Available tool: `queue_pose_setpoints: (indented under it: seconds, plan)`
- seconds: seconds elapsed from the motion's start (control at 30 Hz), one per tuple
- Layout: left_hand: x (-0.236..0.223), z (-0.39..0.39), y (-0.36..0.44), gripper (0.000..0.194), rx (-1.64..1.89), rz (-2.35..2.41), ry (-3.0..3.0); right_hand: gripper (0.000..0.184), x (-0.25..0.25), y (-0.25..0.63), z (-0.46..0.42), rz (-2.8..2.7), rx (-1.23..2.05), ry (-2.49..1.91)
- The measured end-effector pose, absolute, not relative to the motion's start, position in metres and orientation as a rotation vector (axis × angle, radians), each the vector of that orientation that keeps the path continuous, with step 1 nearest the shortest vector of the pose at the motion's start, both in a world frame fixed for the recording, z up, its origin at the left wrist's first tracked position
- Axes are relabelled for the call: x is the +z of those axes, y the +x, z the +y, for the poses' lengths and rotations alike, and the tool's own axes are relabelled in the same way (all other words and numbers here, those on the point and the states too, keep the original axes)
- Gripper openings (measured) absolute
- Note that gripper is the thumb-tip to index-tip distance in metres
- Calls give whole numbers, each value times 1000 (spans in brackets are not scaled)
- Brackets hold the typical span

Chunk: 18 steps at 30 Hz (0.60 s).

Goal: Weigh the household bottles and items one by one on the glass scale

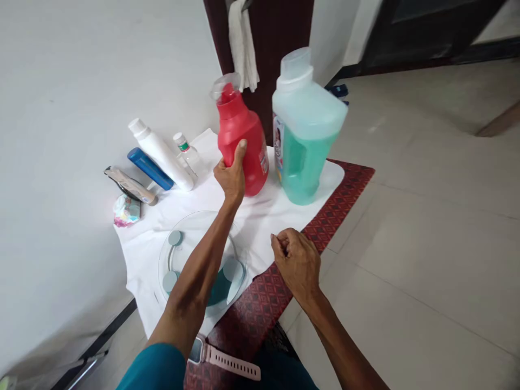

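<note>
My left hand [231,176] is closed around the handle side of a red detergent bottle [252,143] with a clear cap. The bottle stands almost upright over the white cloth [138,260]; whether its base rests there I cannot tell. Right beside it is a large translucent jug [306,157] of green liquid with a frosted cap. My right hand [298,262] is curled above the table's near edge, with nothing visible in its fingers. Under my left forearm lies a round glass scale [195,223], partly covered by the arm.
Along the wall are a white bottle [162,154], a blue bottle [150,168], a small clear bottle [189,154], a beige tube [134,185] and a crumpled packet [127,210]. A pink-strapped smartwatch [231,362] lies at the table's front. A towel [242,46] hangs from the door handle.
</note>
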<state>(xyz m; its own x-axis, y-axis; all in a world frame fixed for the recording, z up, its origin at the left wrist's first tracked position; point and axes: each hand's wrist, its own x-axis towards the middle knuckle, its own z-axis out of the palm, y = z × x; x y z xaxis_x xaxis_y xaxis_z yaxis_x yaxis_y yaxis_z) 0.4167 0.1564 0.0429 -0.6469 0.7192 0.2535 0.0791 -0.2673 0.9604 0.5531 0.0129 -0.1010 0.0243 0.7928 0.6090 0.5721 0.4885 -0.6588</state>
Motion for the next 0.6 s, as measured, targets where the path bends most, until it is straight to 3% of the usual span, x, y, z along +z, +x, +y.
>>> queue_pose_setpoints:
  seconds: [0.27,0.43,0.6]
  plan:
    - [21,154,414,59,1816,1629,1097,28,-100,555,12,-1655,292,-1195]
    - [37,135,368,49,1583,1750,1395,26,-102,555,12,-1676,290,-1183]
    - [75,115,270,34,2076,2374,1170,28,-103,554,13,-1698,239,-1183]
